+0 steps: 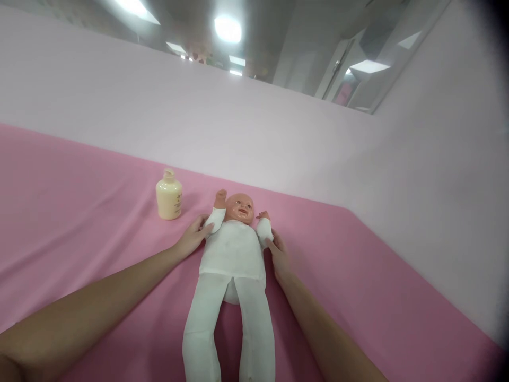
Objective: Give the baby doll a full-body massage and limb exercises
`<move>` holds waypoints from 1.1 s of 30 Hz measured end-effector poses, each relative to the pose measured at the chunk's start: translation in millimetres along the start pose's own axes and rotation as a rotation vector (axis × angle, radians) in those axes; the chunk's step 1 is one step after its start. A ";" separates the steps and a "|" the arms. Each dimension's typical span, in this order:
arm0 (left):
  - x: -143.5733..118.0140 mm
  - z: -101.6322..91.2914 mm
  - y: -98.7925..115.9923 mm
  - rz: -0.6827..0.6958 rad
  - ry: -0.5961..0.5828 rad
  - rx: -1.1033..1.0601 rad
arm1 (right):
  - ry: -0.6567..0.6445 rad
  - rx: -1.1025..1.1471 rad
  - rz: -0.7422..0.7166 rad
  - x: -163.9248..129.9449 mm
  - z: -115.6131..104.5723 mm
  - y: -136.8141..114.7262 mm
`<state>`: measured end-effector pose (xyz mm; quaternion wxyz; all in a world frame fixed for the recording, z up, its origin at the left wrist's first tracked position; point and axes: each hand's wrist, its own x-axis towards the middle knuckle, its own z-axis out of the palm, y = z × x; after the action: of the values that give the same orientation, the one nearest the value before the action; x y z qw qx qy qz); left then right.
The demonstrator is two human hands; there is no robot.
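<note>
A baby doll [234,249] with a white cloth body lies face up on the pink sheet, its head away from me and its legs running toward me. Both its arms are bent upward beside the head. My left hand [195,235] is closed around the doll's arm on the left, thumb on top near the elbow. On the other side, my right hand [279,257] grips the doll's other arm, with the thumb in front and the fingers partly hidden behind it.
A cream pump bottle [169,199] stands upright to the left of the doll's head. The pink sheet [326,265] spreads under everything. Behind it rises a pale wall [222,116], with a glass or mirror panel [254,37] above reflecting ceiling lights.
</note>
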<state>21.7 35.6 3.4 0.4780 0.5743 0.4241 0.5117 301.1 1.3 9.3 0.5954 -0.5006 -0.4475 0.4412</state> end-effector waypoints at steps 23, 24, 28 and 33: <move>3.1 -0.4 -7.8 0.013 -0.039 0.007 | -0.033 0.064 -0.035 1.0 -1.2 2.9; 3.3 0.0 -8.0 0.032 -0.052 -0.024 | -0.033 0.075 -0.034 1.2 -1.3 3.2; 3.8 0.7 -7.1 0.079 -0.074 -0.054 | -0.030 0.112 -0.023 1.5 -0.9 3.1; 5.0 -2.2 -5.7 0.068 -0.060 -0.032 | -0.022 0.164 -0.035 0.7 1.7 0.1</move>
<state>20.1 41.8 -1.3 0.4819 0.5956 0.3817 0.5170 299.6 2.3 9.5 0.6373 -0.4373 -0.4250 0.4712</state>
